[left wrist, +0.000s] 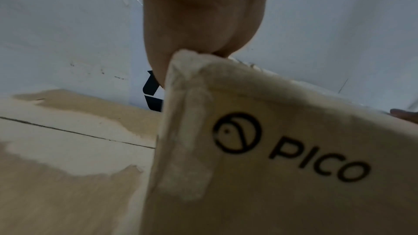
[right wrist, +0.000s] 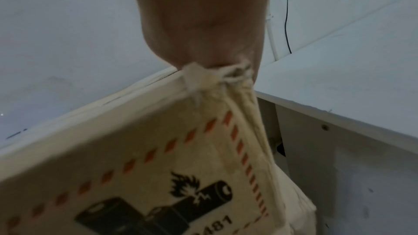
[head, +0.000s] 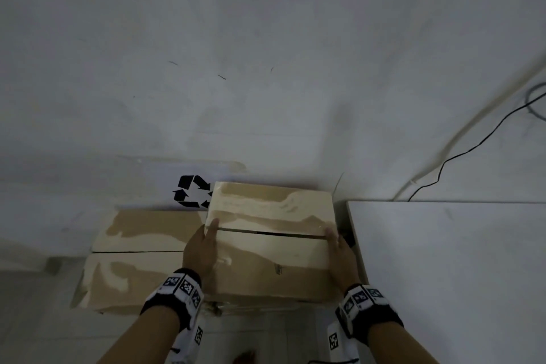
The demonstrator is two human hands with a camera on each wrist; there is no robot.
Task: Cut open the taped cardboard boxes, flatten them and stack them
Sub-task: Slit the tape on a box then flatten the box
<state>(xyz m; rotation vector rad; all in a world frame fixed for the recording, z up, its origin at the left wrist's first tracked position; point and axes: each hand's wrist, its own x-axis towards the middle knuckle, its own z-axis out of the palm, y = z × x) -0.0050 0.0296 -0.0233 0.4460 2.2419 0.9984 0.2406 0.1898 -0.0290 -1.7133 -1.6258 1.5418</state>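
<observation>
Wristbands [head: 181, 289] with black-and-white square markers sit on both of my forearms at the near edge of the head view. Ahead of them, my left hand [head: 201, 248] presses flat against the left side of the upright cardboard box [head: 270, 233], fingers straight along its wall and the thumb tip resting on its top face beside the seam. My right hand [head: 339, 254] lies against the right side in the same manner, fingers extended, the thumb on the top edge. Both hands therefore clamp the box between the palms; no finger curls round an edge that I can see.

The box stands with its top flaps meeting in a dark seam [head: 271, 233] that runs left to right. The left wrist view shows a printed logo reading "PICO" [left wrist: 291, 151] on the side under my left hand. The right wrist view shows a battery hazard label [right wrist: 158, 206] with a red dashed border on the opposite side, and frayed tape at the corner.

Touching the box on its left lies a second cardboard box [head: 139, 257], lower, its own seam also visible. Behind both, a white sheet with a black recycling symbol [head: 193, 191] leans at the wall [head: 266, 53]. To the right stands a white tabletop [head: 458, 260]; beyond it a black cable [head: 472, 145] runs along the wall.
</observation>
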